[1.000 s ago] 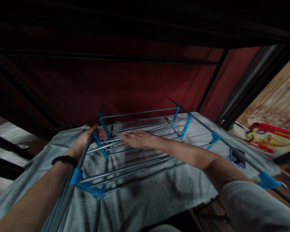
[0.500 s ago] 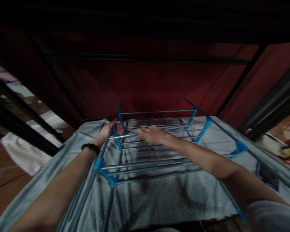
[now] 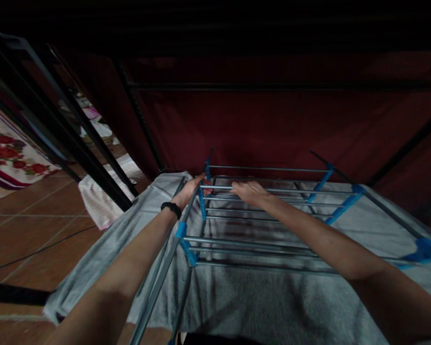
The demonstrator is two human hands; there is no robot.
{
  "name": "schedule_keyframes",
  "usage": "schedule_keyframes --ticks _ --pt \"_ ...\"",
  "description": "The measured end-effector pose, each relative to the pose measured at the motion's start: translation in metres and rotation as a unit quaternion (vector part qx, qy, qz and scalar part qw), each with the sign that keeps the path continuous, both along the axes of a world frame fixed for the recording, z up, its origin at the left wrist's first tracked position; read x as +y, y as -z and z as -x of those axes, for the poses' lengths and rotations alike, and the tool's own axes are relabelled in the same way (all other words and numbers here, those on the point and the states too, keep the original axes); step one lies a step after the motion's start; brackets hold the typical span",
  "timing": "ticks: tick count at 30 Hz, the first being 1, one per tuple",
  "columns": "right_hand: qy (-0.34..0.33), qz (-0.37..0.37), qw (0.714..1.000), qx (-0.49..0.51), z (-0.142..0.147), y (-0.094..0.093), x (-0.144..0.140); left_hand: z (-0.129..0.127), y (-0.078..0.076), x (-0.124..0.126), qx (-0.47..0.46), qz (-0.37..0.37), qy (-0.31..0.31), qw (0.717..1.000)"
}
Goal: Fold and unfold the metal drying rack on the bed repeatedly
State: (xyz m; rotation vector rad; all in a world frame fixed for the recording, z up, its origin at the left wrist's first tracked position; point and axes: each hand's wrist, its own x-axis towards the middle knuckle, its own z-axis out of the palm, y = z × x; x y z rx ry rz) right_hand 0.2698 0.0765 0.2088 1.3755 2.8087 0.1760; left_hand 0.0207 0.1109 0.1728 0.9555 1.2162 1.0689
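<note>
A metal drying rack [image 3: 258, 242] with grey rods and blue plastic joints stands in front of me, and a grey towel [image 3: 237, 297] is draped over it. My left hand [image 3: 191, 190], with a black band on the wrist, grips the rack's left side rail near a blue joint. My right hand [image 3: 249, 190] lies flat on the rods at the rack's far end, fingers stretched toward the left.
A dark red cloth wall [image 3: 273, 124] with black frame poles stands right behind the rack. Brown floor tiles [image 3: 28, 225] spread to the left, with a pale cloth [image 3: 100, 201] lying there and a flowered rug [image 3: 10, 153] farther off.
The view has swung to the left, bringing the tiled floor and flowered rug into sight. Both hands stay at the rack's far end; the right hand has slid slightly toward the far rods.
</note>
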Motion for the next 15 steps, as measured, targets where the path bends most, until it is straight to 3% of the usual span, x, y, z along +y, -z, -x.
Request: schedule_keyframes --ticks 11,15 --pt "0.0 -0.014 1.0 0.002 -0.002 0.008 0.007 -0.001 -0.004 -0.004 0.033 -0.011 0.008 0.999" --pt "-0.056 -0.035 0.997 0.039 0.007 0.009 0.001 -0.002 -0.009 -0.011 0.05 -0.035 0.0 0.998"
